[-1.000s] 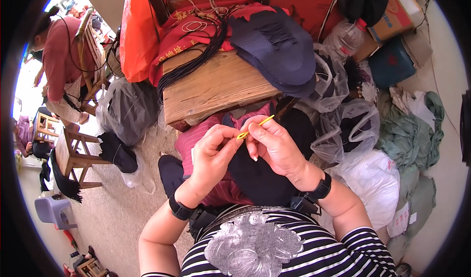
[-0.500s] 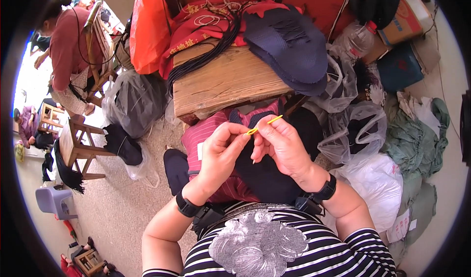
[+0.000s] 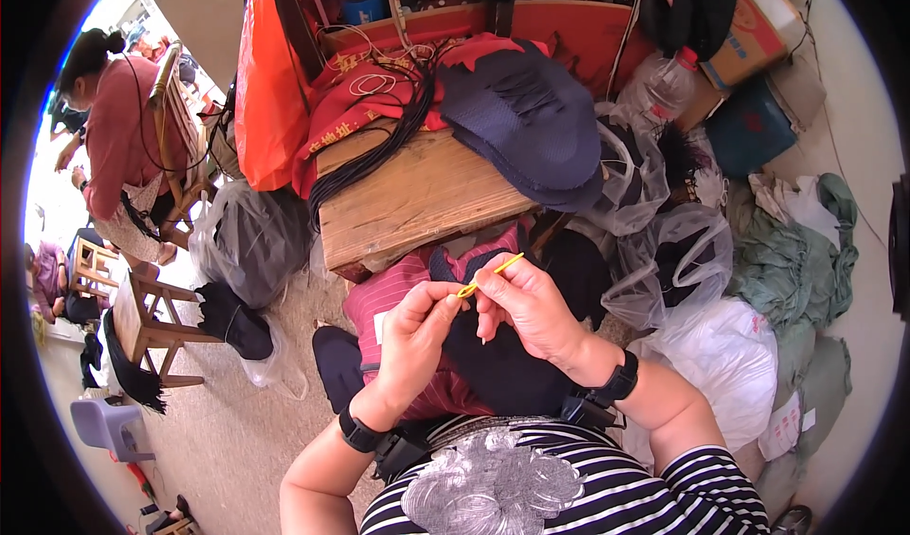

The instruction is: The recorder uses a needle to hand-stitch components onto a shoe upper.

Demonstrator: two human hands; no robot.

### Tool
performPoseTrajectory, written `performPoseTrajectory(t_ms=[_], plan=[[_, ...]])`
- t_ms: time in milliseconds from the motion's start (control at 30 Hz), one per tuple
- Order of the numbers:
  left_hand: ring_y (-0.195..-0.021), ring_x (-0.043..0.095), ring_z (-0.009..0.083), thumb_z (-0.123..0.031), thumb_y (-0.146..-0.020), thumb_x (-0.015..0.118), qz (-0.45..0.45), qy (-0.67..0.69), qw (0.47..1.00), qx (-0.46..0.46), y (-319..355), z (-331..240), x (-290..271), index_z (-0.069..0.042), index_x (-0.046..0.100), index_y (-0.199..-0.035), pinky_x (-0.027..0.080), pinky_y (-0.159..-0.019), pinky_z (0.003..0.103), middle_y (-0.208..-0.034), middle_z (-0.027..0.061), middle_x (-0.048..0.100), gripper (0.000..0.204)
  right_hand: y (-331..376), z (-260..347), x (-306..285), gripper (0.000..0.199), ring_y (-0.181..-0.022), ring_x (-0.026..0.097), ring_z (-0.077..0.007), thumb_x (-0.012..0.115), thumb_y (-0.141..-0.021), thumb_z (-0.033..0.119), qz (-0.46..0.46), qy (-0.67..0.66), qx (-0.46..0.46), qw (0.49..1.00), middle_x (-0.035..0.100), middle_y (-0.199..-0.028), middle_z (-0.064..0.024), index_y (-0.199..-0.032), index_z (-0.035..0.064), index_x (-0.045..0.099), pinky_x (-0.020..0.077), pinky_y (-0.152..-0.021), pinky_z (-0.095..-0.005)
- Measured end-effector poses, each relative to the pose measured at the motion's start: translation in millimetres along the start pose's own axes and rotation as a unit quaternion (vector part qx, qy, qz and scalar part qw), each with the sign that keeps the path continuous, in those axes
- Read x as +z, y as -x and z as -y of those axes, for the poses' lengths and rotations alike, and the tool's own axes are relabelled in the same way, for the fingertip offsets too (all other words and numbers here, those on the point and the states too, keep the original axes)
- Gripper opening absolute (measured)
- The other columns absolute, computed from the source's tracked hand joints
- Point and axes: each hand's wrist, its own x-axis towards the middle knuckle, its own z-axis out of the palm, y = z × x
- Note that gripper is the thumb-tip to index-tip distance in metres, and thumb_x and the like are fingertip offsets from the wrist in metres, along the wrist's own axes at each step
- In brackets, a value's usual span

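Observation:
Over my lap, my left hand and my right hand meet, fingertips close together. Between them is a thin yellow stick-like tool with what looks like a narrow loop at its left end. My left thumb and index finger pinch the looped end. My right thumb and fingers grip its middle, and the straight end points up and right. A small pale tip shows under my right fingers; I cannot tell what it belongs to. Below lie dark navy fabric and a maroon striped cloth on my lap.
Ahead stands a wooden bench with navy knitted pieces and a bundle of black cords. Plastic bags and green cloth lie to the right. On the left are a wooden stool and a seated person.
The bench and its surroundings have shifted left in the picture as the view moved. My hands sit slightly lower and farther left, still pinching the yellow tool in nearly the same way.

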Motion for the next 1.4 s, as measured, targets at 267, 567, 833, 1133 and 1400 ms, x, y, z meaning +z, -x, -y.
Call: performPoseTrajectory(t_ms=[267, 567, 833, 1133, 1400], plan=[[-0.078, 0.059, 0.0011, -0.001, -0.098, 0.069, -0.045, -0.016, 0.998, 0.038, -3, 2, 7, 0.001, 0.068, -0.119, 0.047, -0.068, 0.017, -0.090, -0.0023, 0.070, 0.021, -1, -1, 1, 0.016, -0.061, 0.066, -0.0154, 0.060, -0.106, 0.023, 0.004, -0.004, 0.006, 1.000, 0.063, -0.082, -0.0047, -0.107, 0.0068, 0.060, 0.0573, -0.055, -0.0287], [-0.077, 0.057, 0.0013, 0.001, -0.096, 0.070, -0.038, -0.036, 0.993, 0.108, -4, 7, 9, -0.001, 0.066, -0.103, 0.045, -0.067, 0.017, -0.090, -0.0022, 0.067, 0.008, 8, -1, 10, 0.015, -0.057, 0.064, -0.0100, 0.062, -0.104, 0.016, -0.024, 0.207, -0.119, 0.971, 0.062, -0.074, -0.0043, -0.101, 0.0014, 0.059, 0.0514, -0.051, -0.0233], [-0.076, 0.052, 0.0013, -0.001, -0.099, 0.068, -0.030, 0.008, 0.996, 0.079, -4, -1, 5, -0.002, 0.062, -0.105, 0.042, -0.066, 0.017, -0.093, -0.0028, 0.061, 0.008, 9, 11, -6, 0.014, -0.077, 0.068, -0.0121, 0.057, -0.107, 0.017, -0.022, 0.249, -0.216, 0.944, 0.065, -0.099, -0.0074, -0.108, 0.0034, 0.061, 0.0547, -0.060, -0.0233], [-0.068, 0.053, 0.0015, -0.002, -0.095, 0.072, -0.044, -0.016, 0.998, 0.034, 2, 2, 11, -0.003, 0.065, -0.103, 0.042, -0.058, 0.018, -0.087, -0.0027, 0.065, 0.011, 18, 4, -12, 0.018, -0.088, 0.072, -0.0131, 0.056, -0.107, 0.011, 0.038, 0.183, -0.133, 0.973, 0.070, -0.106, -0.0079, -0.118, -0.0009, 0.063, 0.0591, -0.080, -0.0281], [-0.090, 0.061, 0.0239, -0.011, -0.078, 0.081, -0.082, -0.533, 0.799, 0.268, 3, -1, -16, -0.013, 0.069, -0.094, 0.039, -0.086, 0.038, -0.093, 0.0024, 0.066, 0.020, 26, 37, -55, 0.024, -0.073, 0.070, -0.0098, 0.060, -0.105, 0.011, -0.107, 0.223, -0.146, 0.958, 0.072, -0.096, -0.0074, -0.125, 0.0001, 0.065, 0.0591, -0.067, -0.0222]])
